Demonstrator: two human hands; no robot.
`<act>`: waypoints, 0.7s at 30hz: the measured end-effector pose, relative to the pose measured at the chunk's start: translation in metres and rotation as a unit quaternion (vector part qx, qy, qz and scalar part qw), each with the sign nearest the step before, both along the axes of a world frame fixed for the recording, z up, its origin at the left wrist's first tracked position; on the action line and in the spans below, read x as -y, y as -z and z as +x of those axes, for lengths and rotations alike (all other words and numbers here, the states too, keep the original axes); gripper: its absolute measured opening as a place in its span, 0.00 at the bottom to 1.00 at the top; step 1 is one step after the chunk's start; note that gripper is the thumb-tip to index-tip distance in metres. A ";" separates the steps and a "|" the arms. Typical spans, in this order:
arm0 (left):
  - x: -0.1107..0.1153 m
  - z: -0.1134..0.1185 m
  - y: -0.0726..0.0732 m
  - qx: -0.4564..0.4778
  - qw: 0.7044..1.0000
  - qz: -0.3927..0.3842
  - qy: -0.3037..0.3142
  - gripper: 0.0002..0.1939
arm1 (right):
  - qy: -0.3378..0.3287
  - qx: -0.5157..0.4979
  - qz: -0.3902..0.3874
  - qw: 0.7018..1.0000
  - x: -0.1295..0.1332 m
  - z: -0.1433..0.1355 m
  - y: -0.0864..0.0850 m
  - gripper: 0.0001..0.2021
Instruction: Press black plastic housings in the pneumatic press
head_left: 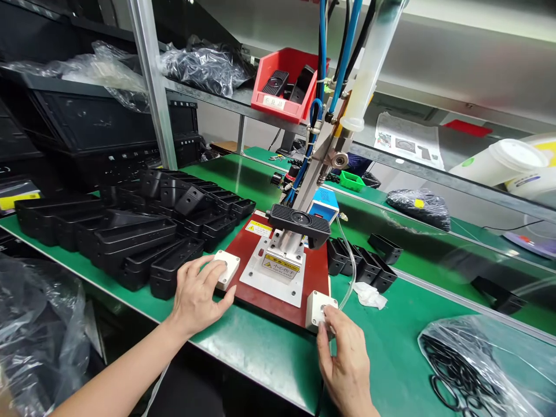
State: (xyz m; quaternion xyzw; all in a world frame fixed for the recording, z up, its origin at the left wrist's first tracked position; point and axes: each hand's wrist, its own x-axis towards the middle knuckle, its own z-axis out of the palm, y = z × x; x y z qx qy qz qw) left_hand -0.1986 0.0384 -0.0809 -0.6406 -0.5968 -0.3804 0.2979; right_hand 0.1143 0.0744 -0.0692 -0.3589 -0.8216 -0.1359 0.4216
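Observation:
My left hand (pixel 200 292) rests on a white push-button box (pixel 226 271), its fingertips over the button and the thumb spread away. Over the other white button box (pixel 315 311) is my right hand (pixel 345 347), index finger on the button and thumb at the box's near side. Neither hand holds a loose part. Between them stands a press (pixel 319 174) on a red-brown base plate (pixel 278 301). A black ribbed plastic part (pixel 299 219) with a round centre sits on its metal fixture (pixel 284 246), under the tool head.
Black plastic housings (pixel 134 237) are piled at the left, and several more housings (pixel 369 266) stand at the right near a crumpled white tissue (pixel 369 295). A clear bag of black rings (pixel 464 365) lies front right. A red bin (pixel 284 84) sits on the shelf above.

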 end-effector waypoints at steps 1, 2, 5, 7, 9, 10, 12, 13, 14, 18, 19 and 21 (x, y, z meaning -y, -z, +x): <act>-0.002 0.001 0.000 -0.003 1.000 0.008 -0.002 0.17 | 0.004 0.005 0.001 1.000 -0.001 -0.001 -0.002 0.13; -0.004 0.001 0.001 -0.005 1.000 0.015 -0.005 0.16 | 0.006 0.010 0.002 1.000 -0.002 -0.003 -0.005 0.11; -0.004 0.004 0.005 0.001 1.000 0.026 -0.006 0.15 | -0.006 0.006 0.003 1.000 -0.005 -0.005 -0.008 0.08; -0.003 0.005 0.007 0.016 1.000 0.026 -0.001 0.15 | -0.023 -0.022 -0.009 0.999 -0.007 -0.002 -0.004 0.08; -0.002 0.005 0.009 0.034 0.999 0.019 0.008 0.17 | -0.027 -0.076 -0.051 0.995 -0.008 0.003 0.003 0.10; -0.002 0.005 0.009 0.042 0.999 0.014 0.014 0.19 | -0.018 -0.110 -0.083 0.990 -0.009 0.007 0.007 0.11; -0.003 0.004 0.010 0.054 0.998 0.003 0.025 0.20 | 0.025 -0.182 -0.161 0.970 -0.012 0.016 0.014 0.13; -0.004 0.004 0.011 0.060 0.998 -0.001 0.027 0.20 | 0.053 -0.219 -0.202 0.953 -0.015 0.022 0.018 0.14; -0.005 0.003 0.011 0.066 0.997 -0.005 0.027 0.20 | 0.078 -0.254 -0.241 0.933 -0.017 0.026 0.020 0.16; -0.007 0.002 0.015 0.092 0.995 -0.009 0.026 0.22 | 0.096 -0.327 -0.353 0.872 -0.026 0.036 0.024 0.23; -0.008 0.001 0.015 0.096 0.995 -0.008 0.030 0.22 | 0.088 -0.319 -0.362 0.871 -0.027 0.036 0.024 0.24; -0.008 0.001 0.015 0.099 0.994 -0.007 0.040 0.23 | 0.088 -0.282 -0.349 0.889 -0.027 0.032 0.023 0.25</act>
